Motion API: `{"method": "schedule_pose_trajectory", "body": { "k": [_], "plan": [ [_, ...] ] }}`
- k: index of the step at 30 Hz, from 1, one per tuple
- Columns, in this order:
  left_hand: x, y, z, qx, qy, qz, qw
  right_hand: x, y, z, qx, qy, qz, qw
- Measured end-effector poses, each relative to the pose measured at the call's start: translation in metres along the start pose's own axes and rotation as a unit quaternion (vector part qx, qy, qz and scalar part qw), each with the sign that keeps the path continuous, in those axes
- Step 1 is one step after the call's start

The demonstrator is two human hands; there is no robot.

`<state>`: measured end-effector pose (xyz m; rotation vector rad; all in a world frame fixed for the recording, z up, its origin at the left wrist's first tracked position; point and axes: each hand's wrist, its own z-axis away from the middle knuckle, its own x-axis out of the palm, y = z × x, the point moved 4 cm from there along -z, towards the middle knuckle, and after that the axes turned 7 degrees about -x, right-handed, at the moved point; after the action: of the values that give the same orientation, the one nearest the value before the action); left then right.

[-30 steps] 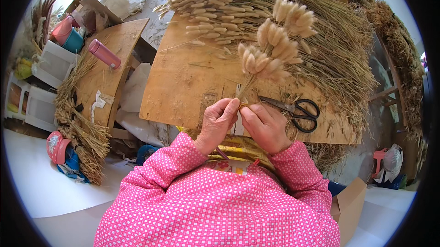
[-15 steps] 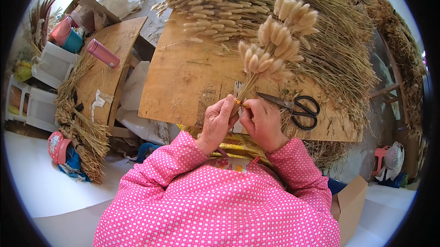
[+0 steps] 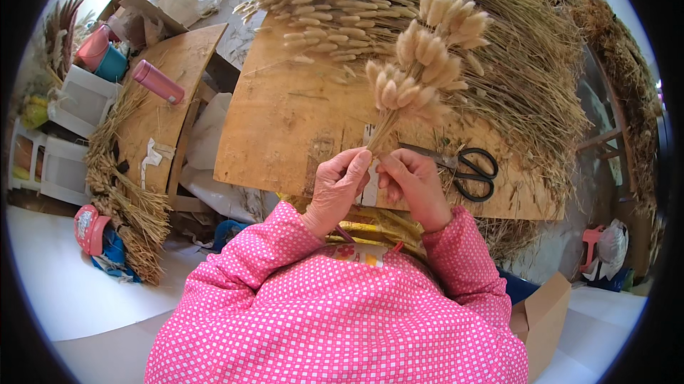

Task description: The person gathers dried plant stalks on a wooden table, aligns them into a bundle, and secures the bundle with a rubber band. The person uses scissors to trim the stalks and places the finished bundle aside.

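Looking over the wooden bench, we find the fluffy-headed grass bunch held above its near part, leaning up and right; black-handled scissors lie just right of the right hand. We judge it best to gather the stems tight, pressing low, sparing the soft tops. Left hand: thumb uppermost, grip pinching the stems' lower part. Right hand: angled up and left, fingers curled, tips by the stems; whether that grip pinches anything, we cannot tell.

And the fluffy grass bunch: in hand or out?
In: the left hand grips the grass bunch by its gathered stems, heads fanning beyond.
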<state>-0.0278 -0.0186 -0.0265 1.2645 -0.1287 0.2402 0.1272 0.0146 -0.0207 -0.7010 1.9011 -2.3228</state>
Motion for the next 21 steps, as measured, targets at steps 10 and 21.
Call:
{"method": "schedule_pose_trajectory", "body": {
  "k": [10,21],
  "plan": [
    [0.000,-0.006,-0.002,-0.025,0.021,-0.011,0.999,0.019,-0.024,0.016,-0.516,0.021,0.569,0.640],
    [0.001,-0.003,0.008,0.085,0.011,-0.042,0.995,0.024,-0.013,0.014,-0.413,0.061,0.389,0.822]
  ]
}}
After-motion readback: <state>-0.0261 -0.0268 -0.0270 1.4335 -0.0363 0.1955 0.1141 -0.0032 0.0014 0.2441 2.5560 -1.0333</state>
